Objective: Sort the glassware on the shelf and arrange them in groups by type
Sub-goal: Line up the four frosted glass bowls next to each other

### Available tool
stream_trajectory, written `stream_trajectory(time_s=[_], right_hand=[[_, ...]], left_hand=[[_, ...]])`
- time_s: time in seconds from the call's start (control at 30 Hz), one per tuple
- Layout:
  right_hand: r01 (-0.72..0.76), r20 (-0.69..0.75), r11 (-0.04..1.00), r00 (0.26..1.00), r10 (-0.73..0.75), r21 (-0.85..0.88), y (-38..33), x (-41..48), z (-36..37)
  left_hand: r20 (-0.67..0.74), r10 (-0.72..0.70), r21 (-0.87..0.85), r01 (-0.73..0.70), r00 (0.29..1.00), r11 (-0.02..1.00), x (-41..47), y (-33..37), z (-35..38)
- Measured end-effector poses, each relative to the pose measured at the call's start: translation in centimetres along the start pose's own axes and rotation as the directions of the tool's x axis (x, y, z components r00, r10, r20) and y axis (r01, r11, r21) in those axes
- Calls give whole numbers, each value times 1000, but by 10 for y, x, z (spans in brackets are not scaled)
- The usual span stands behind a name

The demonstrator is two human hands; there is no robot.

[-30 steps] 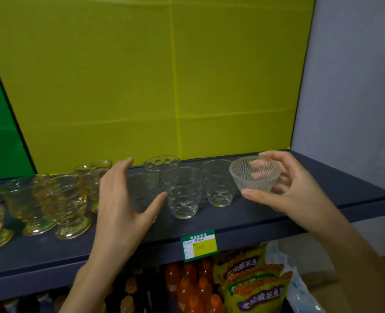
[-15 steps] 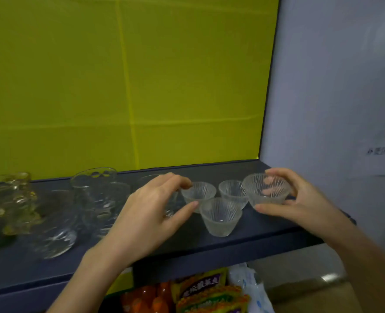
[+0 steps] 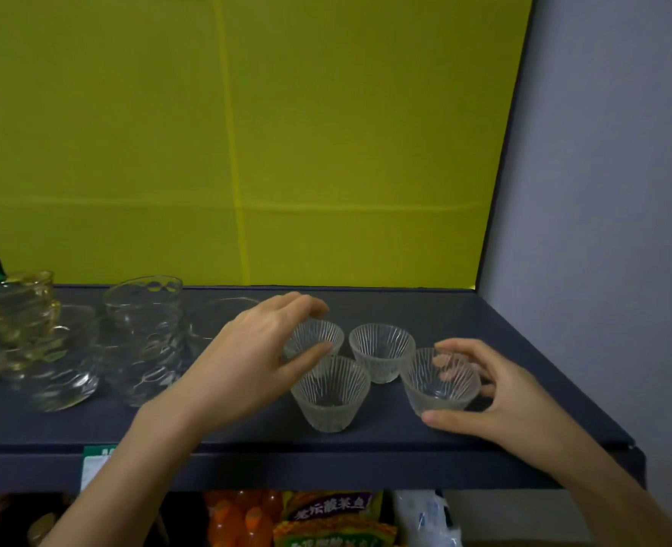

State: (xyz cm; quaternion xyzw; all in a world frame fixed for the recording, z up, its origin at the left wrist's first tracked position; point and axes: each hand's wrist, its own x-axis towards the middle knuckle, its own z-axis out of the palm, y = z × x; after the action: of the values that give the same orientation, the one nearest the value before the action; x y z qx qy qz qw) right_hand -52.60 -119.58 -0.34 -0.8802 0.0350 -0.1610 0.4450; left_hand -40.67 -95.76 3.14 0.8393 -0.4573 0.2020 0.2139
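The amber glasses run off the left edge, blurred, perhaps four; left hand hides one tumbler.

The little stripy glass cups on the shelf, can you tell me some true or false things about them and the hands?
1. There are four little ribbed cups on the shelf. True: back left, back right, front and right cup.
2. The right hand is wrapped around the right cup. True.
3. The left hand is holding a yellow glass. False: its fingers are around the back left ribbed cup; the yellow glasses stand far to the left.
4. The ribbed cups are upside down. False: all stand with their openings up.
5. The wall behind the shelf is red. False: the back panel is yellow.
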Motion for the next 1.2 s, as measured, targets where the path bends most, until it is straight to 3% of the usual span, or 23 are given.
stream_trajectory(time_s=[0.4, 0.47, 0.63, 0.83, 0.97, 1.2], right_hand=[[50, 117, 998, 992, -47, -24, -1, 23, -23], [74, 117, 995, 991, -66, -61, -9, 37, -24], [150, 273, 956, 959, -78, -254, -37, 67, -11], [204, 395, 886, 918, -26, -416, -42, 88, 2], [217, 391, 860, 920, -23, -461, -43, 94, 6], [123, 271, 877, 962, 8, -464, -37, 105, 3]], left_hand=[[246, -34, 61, 19, 969, 998, 22, -16, -7], [331, -27, 81, 0, 943, 997, 29, -17, -11], [521, -42, 69, 7, 853, 998, 48, -20, -20], [641, -79, 110, 11, 763, 994, 62, -27, -14], [683, -100, 115, 29, 723, 993, 72, -29, -10], [673, -102, 90, 56, 732, 994, 91, -32, -1]])
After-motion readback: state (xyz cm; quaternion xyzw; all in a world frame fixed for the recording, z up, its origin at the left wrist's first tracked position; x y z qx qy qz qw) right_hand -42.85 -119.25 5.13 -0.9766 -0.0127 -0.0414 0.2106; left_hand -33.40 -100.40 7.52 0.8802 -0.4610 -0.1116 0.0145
